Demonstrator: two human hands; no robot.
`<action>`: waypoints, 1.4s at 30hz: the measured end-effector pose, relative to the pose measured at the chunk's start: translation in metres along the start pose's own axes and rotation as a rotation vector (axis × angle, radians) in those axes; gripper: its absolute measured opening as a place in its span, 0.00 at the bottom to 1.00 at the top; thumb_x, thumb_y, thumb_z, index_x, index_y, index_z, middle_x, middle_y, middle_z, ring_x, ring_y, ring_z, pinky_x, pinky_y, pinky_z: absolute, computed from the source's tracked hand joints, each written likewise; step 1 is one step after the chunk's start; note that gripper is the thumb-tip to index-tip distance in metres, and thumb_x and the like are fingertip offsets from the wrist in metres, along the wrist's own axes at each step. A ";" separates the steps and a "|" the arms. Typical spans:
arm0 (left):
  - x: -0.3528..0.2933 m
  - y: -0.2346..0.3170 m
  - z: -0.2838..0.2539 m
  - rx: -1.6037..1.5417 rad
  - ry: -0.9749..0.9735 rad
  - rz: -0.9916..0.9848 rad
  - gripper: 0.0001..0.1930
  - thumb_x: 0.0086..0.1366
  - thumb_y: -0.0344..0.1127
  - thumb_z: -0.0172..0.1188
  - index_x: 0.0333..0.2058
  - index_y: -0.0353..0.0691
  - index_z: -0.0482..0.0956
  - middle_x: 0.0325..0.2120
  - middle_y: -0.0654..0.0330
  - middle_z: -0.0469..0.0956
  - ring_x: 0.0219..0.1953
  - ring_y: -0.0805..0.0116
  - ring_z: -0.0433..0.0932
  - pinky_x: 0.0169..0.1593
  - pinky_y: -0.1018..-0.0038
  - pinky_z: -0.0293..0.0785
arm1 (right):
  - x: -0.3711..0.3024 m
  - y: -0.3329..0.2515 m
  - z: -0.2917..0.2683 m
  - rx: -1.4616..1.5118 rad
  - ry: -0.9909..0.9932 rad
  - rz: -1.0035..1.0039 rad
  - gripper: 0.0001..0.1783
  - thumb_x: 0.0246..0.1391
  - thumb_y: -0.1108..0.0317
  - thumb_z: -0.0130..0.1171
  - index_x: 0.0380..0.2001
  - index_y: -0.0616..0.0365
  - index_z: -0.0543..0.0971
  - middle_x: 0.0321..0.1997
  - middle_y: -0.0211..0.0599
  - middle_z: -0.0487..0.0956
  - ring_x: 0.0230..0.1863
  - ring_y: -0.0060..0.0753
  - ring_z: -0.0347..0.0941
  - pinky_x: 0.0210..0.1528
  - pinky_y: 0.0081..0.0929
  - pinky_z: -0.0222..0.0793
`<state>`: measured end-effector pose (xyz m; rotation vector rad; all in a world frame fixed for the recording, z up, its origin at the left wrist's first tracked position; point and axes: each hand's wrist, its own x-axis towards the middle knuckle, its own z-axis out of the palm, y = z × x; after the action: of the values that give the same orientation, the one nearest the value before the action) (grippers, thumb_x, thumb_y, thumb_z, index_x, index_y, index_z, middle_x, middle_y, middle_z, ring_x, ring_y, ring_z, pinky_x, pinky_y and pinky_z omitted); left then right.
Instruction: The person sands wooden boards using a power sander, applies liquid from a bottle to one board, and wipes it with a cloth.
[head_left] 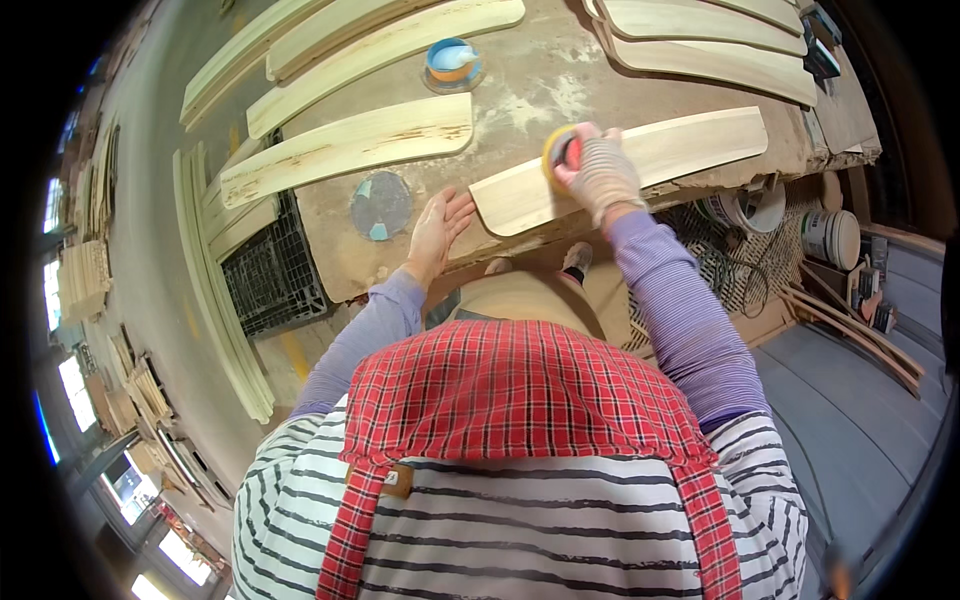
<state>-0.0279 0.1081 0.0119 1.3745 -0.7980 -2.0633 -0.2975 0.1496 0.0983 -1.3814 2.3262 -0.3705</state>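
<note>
A pale wooden slat (690, 147) with rounded corners lies along the near edge of the worktable (520, 125). My right hand (603, 172), in a light glove with pink fingertips, is closed on a yellow ring-shaped roll (553, 150) with a dark inside. The hand holds it against the slat's upper face, left of the middle; its exact kind is not clear. At the slat's left end my bare left hand (438, 228) lies with fingers stretched out, fingertips at or very close to the end edge. It holds nothing.
Another slat (350, 148) with brown marks lies on the left. Behind it stands a blue-and-orange bowl (450, 60) of white paste. A grey disc (380, 205) is near my left hand. More slats (710, 65) lie far right; buckets (830, 240) stand below the table.
</note>
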 end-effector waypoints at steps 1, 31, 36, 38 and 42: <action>0.000 0.002 -0.005 0.023 -0.037 0.015 0.29 0.79 0.45 0.36 0.68 0.28 0.52 0.59 0.44 0.72 0.60 0.58 0.74 0.61 0.68 0.71 | -0.007 -0.024 0.007 -0.028 -0.086 0.006 0.28 0.47 0.56 0.70 0.52 0.41 0.73 0.56 0.55 0.68 0.48 0.58 0.78 0.50 0.46 0.77; 0.065 0.033 -0.012 1.041 -0.369 0.455 0.17 0.67 0.36 0.56 0.53 0.41 0.81 0.48 0.52 0.83 0.53 0.61 0.80 0.58 0.71 0.71 | -0.036 0.037 0.004 -0.048 -0.031 0.156 0.32 0.45 0.50 0.66 0.53 0.49 0.72 0.53 0.56 0.74 0.52 0.58 0.75 0.54 0.44 0.74; 0.059 0.040 -0.001 1.073 -0.370 0.426 0.17 0.69 0.34 0.54 0.54 0.39 0.80 0.48 0.54 0.83 0.51 0.67 0.79 0.58 0.74 0.70 | -0.003 0.120 -0.028 -0.015 0.221 0.359 0.38 0.44 0.46 0.67 0.57 0.48 0.70 0.50 0.65 0.74 0.51 0.63 0.75 0.55 0.44 0.74; 0.060 0.039 -0.002 1.043 -0.373 0.429 0.17 0.68 0.34 0.55 0.53 0.40 0.81 0.48 0.51 0.82 0.52 0.62 0.80 0.59 0.72 0.71 | -0.005 0.112 -0.017 -0.016 0.186 0.305 0.34 0.44 0.50 0.68 0.55 0.49 0.71 0.51 0.63 0.73 0.50 0.61 0.76 0.54 0.44 0.75; 0.061 0.038 -0.008 1.024 -0.383 0.429 0.17 0.68 0.34 0.54 0.53 0.40 0.81 0.48 0.52 0.82 0.52 0.64 0.80 0.58 0.72 0.71 | -0.051 -0.004 0.016 -0.053 -0.130 0.113 0.25 0.49 0.57 0.66 0.51 0.45 0.73 0.52 0.57 0.74 0.48 0.56 0.77 0.51 0.43 0.76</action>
<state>-0.0369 0.0372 -0.0009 1.0614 -2.2954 -1.5928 -0.2650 0.1926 0.0962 -1.2519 2.3094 -0.1806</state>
